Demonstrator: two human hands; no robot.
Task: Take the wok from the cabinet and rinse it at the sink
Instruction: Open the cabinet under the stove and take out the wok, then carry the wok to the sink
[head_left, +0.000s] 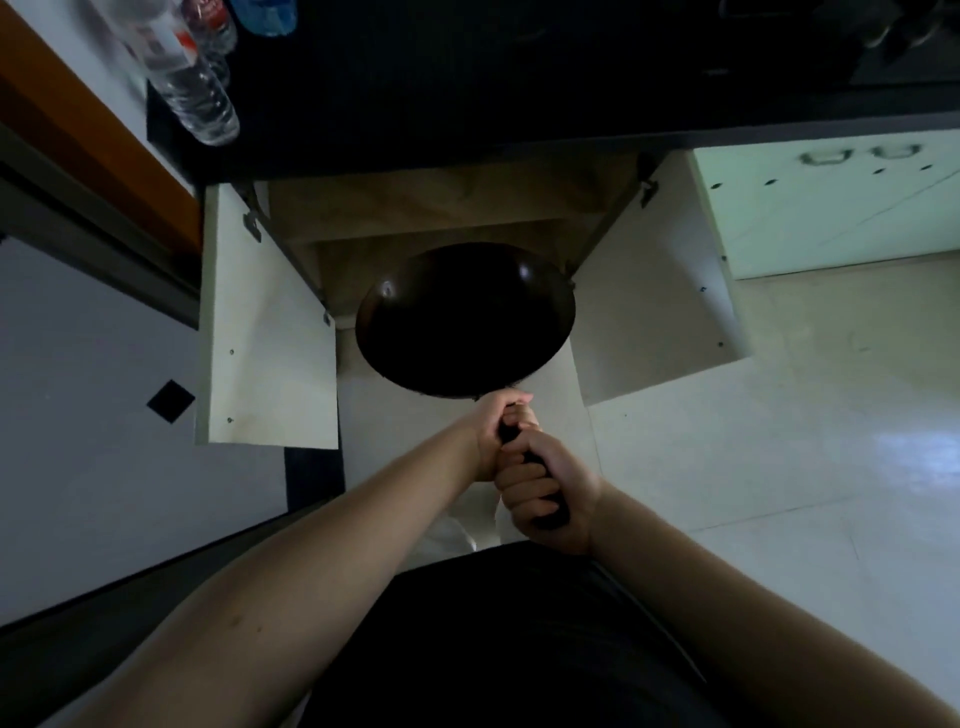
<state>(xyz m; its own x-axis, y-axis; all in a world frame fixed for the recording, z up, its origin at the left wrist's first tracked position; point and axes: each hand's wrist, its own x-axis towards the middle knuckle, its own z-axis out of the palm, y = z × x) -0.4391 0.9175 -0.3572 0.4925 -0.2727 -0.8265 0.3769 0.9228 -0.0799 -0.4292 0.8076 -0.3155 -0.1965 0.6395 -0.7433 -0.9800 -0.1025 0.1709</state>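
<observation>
Wok (465, 319) removed from open cabinet (441, 218); left hand (501, 428) and right hand (550, 488) clamp its handle. Rinsing remains; sink not visible.

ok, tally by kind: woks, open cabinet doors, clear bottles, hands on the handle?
wok: 1
open cabinet doors: 2, left door and right door
clear plastic bottles: at least 2, front bottle and one behind; further ones too blurred
hands on handle: 2, left hand and right hand
Total: 7
</observation>
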